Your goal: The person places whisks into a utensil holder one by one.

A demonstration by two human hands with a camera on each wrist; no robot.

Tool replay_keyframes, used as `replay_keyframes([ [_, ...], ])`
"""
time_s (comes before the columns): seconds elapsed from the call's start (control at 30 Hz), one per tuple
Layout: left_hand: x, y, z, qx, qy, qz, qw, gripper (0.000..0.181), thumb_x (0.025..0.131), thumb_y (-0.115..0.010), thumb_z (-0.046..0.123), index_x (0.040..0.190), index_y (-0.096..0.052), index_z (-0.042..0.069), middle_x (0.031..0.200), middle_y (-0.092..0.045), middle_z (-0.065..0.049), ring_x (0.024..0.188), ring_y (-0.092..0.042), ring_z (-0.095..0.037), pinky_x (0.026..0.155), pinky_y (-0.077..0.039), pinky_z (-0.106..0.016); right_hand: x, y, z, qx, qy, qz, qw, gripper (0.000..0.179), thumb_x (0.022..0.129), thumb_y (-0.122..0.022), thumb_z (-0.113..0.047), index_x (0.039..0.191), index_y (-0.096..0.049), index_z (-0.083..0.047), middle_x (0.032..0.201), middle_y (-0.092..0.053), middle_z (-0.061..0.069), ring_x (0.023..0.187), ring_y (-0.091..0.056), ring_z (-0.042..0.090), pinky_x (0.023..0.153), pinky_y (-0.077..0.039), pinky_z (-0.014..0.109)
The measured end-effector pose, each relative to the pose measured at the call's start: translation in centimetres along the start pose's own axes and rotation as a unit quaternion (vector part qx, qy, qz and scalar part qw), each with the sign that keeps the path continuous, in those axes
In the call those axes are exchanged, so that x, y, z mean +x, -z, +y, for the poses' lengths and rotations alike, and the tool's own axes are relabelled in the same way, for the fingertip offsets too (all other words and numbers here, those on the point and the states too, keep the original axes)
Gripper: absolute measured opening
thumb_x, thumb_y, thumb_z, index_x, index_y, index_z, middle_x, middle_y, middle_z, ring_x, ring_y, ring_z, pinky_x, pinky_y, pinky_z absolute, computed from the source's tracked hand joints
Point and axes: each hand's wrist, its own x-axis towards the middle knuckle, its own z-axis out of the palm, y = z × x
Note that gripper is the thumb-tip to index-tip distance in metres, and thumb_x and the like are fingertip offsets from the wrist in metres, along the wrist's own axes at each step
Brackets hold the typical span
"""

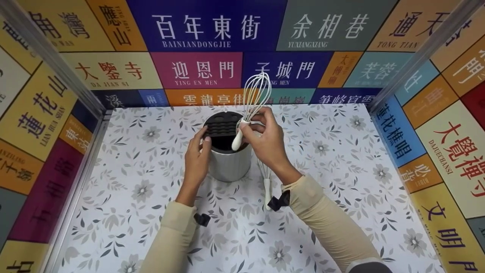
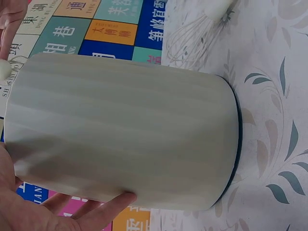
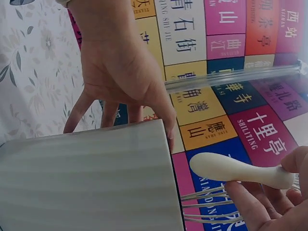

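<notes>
Two hands working at one container: right hand (image 1: 271,138) is pinching a cream whisk (image 1: 247,116) between thumb and fingers near the top of its handle, wires pointing up, handle angling down; left hand (image 1: 197,155) is resting against the container's left side, fingers spread and mostly straight along the wall, thumb near the rim. Held whisk's handle end is hanging over the front part of the container's mouth; right wrist view is showing it clear of the rim. Container (image 1: 229,167) is standing upright on the table (image 1: 132,227), grey-white outside, dark edge showing at its base in the left wrist view. Black ridged insert (image 1: 221,127) is covering the rear of the mouth, leaving a dark gap in front. A few wires (image 3: 207,206) are showing just past the rim in the right wrist view; can't tell which whisk they belong to. Second whisk (image 1: 267,185) is lying on the table just right of the container, handle pointing back toward the person. Beige sleeves (image 1: 318,212) are covering both forearms, black fittings (image 1: 279,201) sitting at the cuffs. Further out, coloured lettered panels (image 1: 204,28) are walling the back and both sides.
</notes>
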Motion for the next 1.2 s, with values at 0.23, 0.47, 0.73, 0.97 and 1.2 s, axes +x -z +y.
replay_keyframes([
  [0.23, -0.1, 0.0, 0.0, 0.004, -0.004, -0.004, 1.0, 0.044, 0.109, -0.046, 0.042, 0.151, -0.051, 0.031, 0.15, -0.052, -0.006, 0.139, -0.049, -0.022, 0.114, -0.045, -0.043, -0.2, -0.9, 0.6, -0.114, 0.08, 0.029, 0.9898, 0.036, 0.094, -0.074, -0.02, 0.121, -0.056, -0.004, 0.107, -0.072, 0.006, 0.092, -0.074, 0.012, 0.072, -0.062, 0.031],
  [0.47, -0.2, -0.1, -0.1, 0.012, -0.001, -0.015, 0.9998, 0.047, 0.109, -0.042, 0.047, 0.153, -0.047, 0.032, 0.154, -0.047, -0.005, 0.143, -0.045, -0.022, 0.117, -0.042, -0.044, -0.5, -1.2, 0.8, -0.146, 0.085, 0.035, 0.985, 0.033, 0.09, -0.076, -0.016, 0.116, -0.059, -0.005, 0.105, -0.072, 0.007, 0.095, -0.073, 0.012, 0.072, -0.063, 0.026],
  [0.73, -0.2, -0.1, -0.1, 0.011, 0.0, -0.012, 0.9999, 0.047, 0.109, -0.043, 0.047, 0.153, -0.048, 0.031, 0.153, -0.048, -0.005, 0.143, -0.045, -0.021, 0.116, -0.042, -0.043, -0.6, -1.3, 0.9, -0.132, 0.089, 0.028, 0.9869, 0.034, 0.086, -0.08, -0.01, 0.112, -0.061, 0.0, 0.107, -0.07, 0.011, 0.1, -0.073, 0.017, 0.075, -0.062, 0.023],
  [0.97, -0.2, -0.1, -0.1, 0.007, 0.006, -0.013, 0.9999, 0.047, 0.109, -0.043, 0.047, 0.153, -0.048, 0.031, 0.155, -0.047, -0.005, 0.144, -0.044, -0.021, 0.117, -0.042, -0.044, -0.6, -1.1, 0.8, -0.135, 0.084, 0.03, 0.9869, 0.044, 0.084, -0.082, -0.011, 0.12, -0.058, -0.001, 0.108, -0.07, 0.01, 0.1, -0.073, 0.019, 0.074, -0.062, 0.023],
  [1.2, -0.1, -0.1, -0.1, 0.005, 0.004, -0.011, 0.9999, 0.047, 0.108, -0.044, 0.046, 0.152, -0.048, 0.031, 0.154, -0.048, -0.005, 0.143, -0.044, -0.021, 0.116, -0.042, -0.044, -0.8, -0.9, 0.3, -0.175, 0.08, 0.04, 0.9805, 0.068, 0.082, -0.087, -0.024, 0.138, -0.054, -0.005, 0.128, -0.066, 0.013, 0.103, -0.07, 0.023, 0.075, -0.062, 0.022],
])
